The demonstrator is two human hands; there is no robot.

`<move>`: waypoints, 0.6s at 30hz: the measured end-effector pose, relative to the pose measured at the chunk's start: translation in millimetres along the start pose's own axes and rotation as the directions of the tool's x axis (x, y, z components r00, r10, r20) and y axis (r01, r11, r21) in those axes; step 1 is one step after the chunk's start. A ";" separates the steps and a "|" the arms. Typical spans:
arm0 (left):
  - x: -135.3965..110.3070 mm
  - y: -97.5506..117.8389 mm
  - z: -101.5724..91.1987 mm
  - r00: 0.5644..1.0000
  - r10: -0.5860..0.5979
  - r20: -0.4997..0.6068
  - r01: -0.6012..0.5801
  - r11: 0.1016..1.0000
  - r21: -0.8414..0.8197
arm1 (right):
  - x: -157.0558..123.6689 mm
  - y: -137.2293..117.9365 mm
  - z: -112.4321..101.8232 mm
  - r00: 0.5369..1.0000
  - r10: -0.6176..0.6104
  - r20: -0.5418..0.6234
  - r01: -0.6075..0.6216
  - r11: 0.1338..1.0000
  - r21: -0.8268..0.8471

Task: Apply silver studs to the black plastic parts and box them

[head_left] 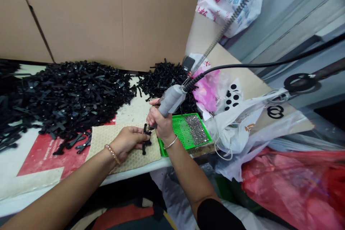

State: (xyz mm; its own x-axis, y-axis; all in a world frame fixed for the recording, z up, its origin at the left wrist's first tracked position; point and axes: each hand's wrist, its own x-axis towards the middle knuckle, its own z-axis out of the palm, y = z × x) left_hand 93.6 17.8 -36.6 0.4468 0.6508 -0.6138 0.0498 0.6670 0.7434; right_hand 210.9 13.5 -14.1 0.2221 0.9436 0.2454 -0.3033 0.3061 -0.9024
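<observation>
A black moulded plastic piece [147,137] is pinched by the left hand [128,141], its fingers pressed together on the piece, above a tan honeycomb-textured rubber mat [126,154] near the front edge of a white desk [132,113]. The right hand [159,122] is closed around a grey cylindrical handpiece [171,100], which is tilted down with its small metal tip brought next to the black piece; whether they touch cannot be told. A black cable [242,66] and a coiled metal spring [226,28] are run from the rear of the handpiece up toward the right.

A large heap of black plastic pieces [72,97] is spread over the left of the desk, and a smaller heap of black plastic pieces [164,82] is piled beyond the handpiece. A shallow green plastic tray [178,133] is set just right of the mat, with silver studs [195,129] gathered in it. White plastic bags [231,129] and a pink plastic bag [206,90] are bunched on the right of the desk, and a brown cardboard panel [102,14] is stood along its back edge.
</observation>
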 end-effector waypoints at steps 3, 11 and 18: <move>-3.5 1.4 0.3 1.000 0.009 -0.012 -0.009 1.000 -0.016 | -8.9 -23.5 -13.8 0.989 -0.112 -0.100 0.105 0.992 -0.069; -6.0 4.3 1.8 0.999 0.004 -0.049 -0.004 1.000 0.002 | -44.2 -42.7 -98.5 0.840 -0.261 -0.476 0.151 0.955 -0.257; -6.3 4.5 2.8 0.997 -0.006 -0.072 0.008 1.000 0.027 | -53.1 -31.2 -115.7 0.845 -0.270 -0.462 0.138 0.944 -0.299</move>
State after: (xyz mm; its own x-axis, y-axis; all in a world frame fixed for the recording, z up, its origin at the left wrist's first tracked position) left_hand 93.5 15.6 -28.6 0.3806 0.6713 -0.6359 0.0772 0.6623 0.7453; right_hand 315.8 -60.7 -40.0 0.6978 0.6562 0.2872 0.0216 0.3815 -0.9241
